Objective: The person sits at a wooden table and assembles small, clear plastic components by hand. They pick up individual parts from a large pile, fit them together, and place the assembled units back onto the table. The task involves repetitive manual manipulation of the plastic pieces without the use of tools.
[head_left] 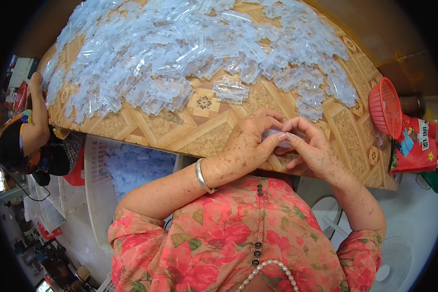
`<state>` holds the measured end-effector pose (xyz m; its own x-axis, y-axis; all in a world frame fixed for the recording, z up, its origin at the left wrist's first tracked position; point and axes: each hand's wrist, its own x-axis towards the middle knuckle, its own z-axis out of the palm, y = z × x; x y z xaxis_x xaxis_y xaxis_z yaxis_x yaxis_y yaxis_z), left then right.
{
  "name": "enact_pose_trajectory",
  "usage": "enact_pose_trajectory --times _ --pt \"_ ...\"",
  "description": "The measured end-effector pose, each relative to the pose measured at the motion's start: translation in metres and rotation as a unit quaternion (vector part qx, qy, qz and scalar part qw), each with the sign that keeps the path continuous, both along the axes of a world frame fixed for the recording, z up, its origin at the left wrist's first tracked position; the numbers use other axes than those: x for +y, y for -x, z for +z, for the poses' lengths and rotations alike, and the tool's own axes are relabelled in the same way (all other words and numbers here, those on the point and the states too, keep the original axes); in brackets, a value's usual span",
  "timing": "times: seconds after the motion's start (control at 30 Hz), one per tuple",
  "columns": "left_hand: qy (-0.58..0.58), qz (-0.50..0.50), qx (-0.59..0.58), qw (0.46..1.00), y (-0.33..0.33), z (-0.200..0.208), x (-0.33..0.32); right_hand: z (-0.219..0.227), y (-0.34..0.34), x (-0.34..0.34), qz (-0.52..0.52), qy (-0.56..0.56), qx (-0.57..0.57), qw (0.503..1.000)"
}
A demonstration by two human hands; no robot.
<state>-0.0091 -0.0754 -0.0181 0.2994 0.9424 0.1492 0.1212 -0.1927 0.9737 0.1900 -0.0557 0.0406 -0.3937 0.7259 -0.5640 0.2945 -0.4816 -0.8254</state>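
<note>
A small clear plastic piece [276, 137] sat pinched between the left hand [248, 141] and right hand [312, 148] at the bench [199, 131] edge; a heap of clear pieces [190, 48] lay toward eleven o'clock, a red basket [385, 108] toward three.

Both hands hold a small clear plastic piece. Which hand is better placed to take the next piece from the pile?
Probably the right hand: loose pile pieces lie just beyond its fingertips, while the left hand cups the held clear plastic piece.
</note>
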Motion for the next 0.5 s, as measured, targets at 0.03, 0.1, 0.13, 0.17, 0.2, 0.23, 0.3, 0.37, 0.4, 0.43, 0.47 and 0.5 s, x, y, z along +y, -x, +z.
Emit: enact_pose_trajectory --times 0.03,0.1,0.13,0.17,0.2,0.23,0.3,0.37,0.4,0.43,0.47,0.5 --pt "0.000 0.003 -0.001 1.000 0.000 -0.001 0.000 0.001 0.001 0.002 -0.001 0.021 0.003 1.000" --pt "0.009 0.002 -0.001 1.000 0.000 -0.001 -0.001 0.001 0.001 0.005 0.003 0.039 0.002 0.999" --pt "0.016 -0.002 -0.004 1.000 0.000 -0.001 0.000 0.001 0.000 0.006 0.003 0.049 0.002 0.999" --pt "0.023 -0.007 -0.008 1.000 0.000 -0.001 0.000 0.001 0.000 0.007 0.004 0.054 -0.001 0.999" --pt "0.031 -0.011 -0.011 0.999 0.001 0.000 0.001 0.002 0.000 0.008 0.004 0.059 -0.004 0.998" --pt "0.025 -0.014 0.000 1.000 0.001 0.002 0.000 0.002 0.000 0.009 0.005 0.065 -0.006 0.998" --pt "0.022 -0.022 -0.006 0.999 0.002 0.001 0.002 0.003 0.000 0.014 0.020 0.068 -0.004 0.997" --pt "0.024 -0.025 -0.010 0.999 0.001 0.001 0.002 0.004 0.000 0.017 0.029 0.067 -0.009 0.997" --pt "0.027 -0.023 -0.011 0.999 0.000 0.000 0.001 0.004 0.001 0.017 0.032 0.066 -0.013 0.997" --pt "0.028 -0.023 -0.012 0.999 0.000 0.001 0.001 0.005 0.002 0.018 0.034 0.063 -0.018 0.997" --pt "0.029 -0.022 -0.012 0.999 0.000 0.001 0.000 0.006 0.002 0.019 0.033 0.072 -0.016 0.997" --pt "0.030 -0.022 -0.013 0.999 0.000 -0.001 -0.001 0.006 0.002 0.020 0.033 0.082 -0.015 0.996"
